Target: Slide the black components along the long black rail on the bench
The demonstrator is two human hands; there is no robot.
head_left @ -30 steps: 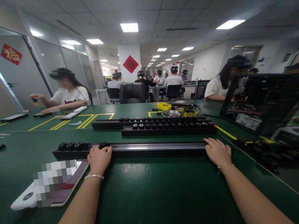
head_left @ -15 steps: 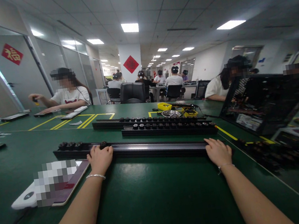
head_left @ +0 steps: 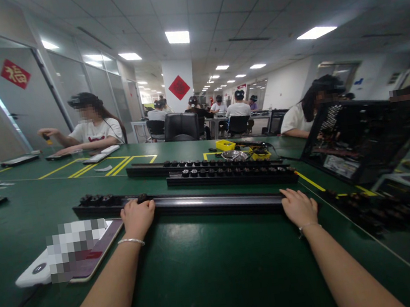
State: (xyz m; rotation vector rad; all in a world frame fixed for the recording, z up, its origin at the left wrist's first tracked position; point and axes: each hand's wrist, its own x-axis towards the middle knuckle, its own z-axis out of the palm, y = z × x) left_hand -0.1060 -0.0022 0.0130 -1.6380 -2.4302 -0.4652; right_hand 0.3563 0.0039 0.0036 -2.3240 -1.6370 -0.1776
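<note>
A long black rail [head_left: 212, 202] with a shiny channel lies crosswise in front of me on the green table. Several small black knobbly parts [head_left: 97, 199] sit in its left end. My left hand [head_left: 139, 217] is closed at the rail's left half, fingertips on one more small black part [head_left: 142, 198] seated in the channel. At the right end, my right hand [head_left: 299, 205] grips the rail, fingers bent over its edge. Behind it lie two similar rails, a nearer one [head_left: 232, 181] and a farther one [head_left: 146, 170], both carrying rows of these small parts.
Left of my arm, a white device [head_left: 34, 271] with a cable lies on a phone-like slab [head_left: 88, 271]. A heap of black parts [head_left: 381, 215] and an open computer case [head_left: 364, 146] are at right. Yellow bins [head_left: 226, 145] stand behind the rails. Co-workers sit across the table.
My left hand shifts very slightly at the small black part. My right hand and the rail stay where they were.
</note>
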